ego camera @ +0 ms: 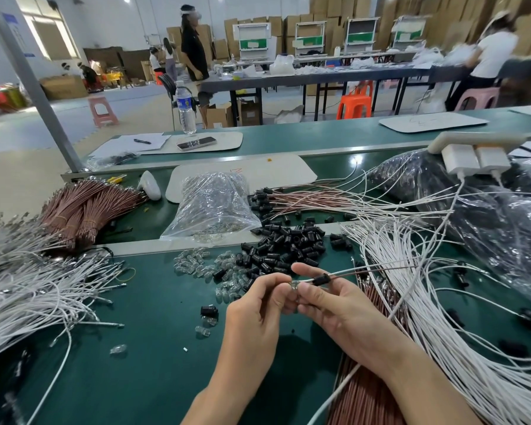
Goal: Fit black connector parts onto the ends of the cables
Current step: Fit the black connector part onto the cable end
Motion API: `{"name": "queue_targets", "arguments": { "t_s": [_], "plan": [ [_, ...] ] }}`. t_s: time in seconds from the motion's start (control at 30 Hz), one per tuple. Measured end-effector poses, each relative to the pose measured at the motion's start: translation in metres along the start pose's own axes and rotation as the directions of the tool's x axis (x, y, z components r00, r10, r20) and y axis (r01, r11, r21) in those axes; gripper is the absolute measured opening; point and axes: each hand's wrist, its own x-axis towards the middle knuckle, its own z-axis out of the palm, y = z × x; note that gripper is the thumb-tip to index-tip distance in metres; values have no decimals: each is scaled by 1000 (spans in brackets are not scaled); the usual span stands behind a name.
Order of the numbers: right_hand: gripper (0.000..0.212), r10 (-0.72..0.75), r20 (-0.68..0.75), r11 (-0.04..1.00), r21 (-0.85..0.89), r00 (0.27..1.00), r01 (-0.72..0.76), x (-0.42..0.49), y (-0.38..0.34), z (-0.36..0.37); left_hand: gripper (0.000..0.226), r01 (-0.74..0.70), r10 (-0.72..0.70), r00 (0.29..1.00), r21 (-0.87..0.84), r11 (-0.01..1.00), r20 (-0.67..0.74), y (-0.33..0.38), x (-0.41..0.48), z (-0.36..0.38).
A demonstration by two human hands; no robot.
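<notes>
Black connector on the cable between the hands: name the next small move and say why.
Probably slide the black connector along the cable toward the clear part pinched by the left hand: it sits just short of that end, held by the right hand.

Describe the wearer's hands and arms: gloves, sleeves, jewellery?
Left hand and right hand are bare: no gloves, rings or finger cots visible. Left forearm and right forearm show no sleeves, watch or wrist strap up to the frame edge.
</notes>
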Motion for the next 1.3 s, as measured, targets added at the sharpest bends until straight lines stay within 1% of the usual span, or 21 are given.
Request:
{"name": "queue_targets", "arguments": {
  "t_s": [0.1, 0.27, 0.4, 0.53, 0.67, 1.03, 1.3],
  "plan": [
    [39, -4, 0, 1000, -3, 1000, 4, 0, 0, 0, 13, 9, -9, 1000, -17, 1000, -5, 0, 0, 0],
    [45, -6, -5, 1000, -15, 1000, 6, 0, 0, 0, 15, -3, 2, 1000, 8, 1000, 13, -1, 0, 1],
    [44, -6, -4, 1000, -2, 1000, 6, -1, -1, 1, 15, 5, -5, 1000, -4, 1000, 9, -1, 0, 1],
    [35, 8, 1, 1000, 11, 1000, -8, -1, -1, 1, 16, 8, -8, 1000, -20, 1000, 2, 0, 0, 0],
    [37, 22, 14, 1000, 5, 1000, -22, 0, -2, 1, 15, 35, -35, 999, -40, 999, -3, 0, 0, 0],
    [29, 23, 25, 1000, 19, 999, -24, -1, -2, 0, 14, 32, -32, 999, -18, 999, 13, -1, 0, 1],
    [30, 33, 18, 999, 21, 999, -33, -1, -3, 1, 18, -10, 10, 1000, -22, 1000, 14, 2, 0, 0]
  ]
}}
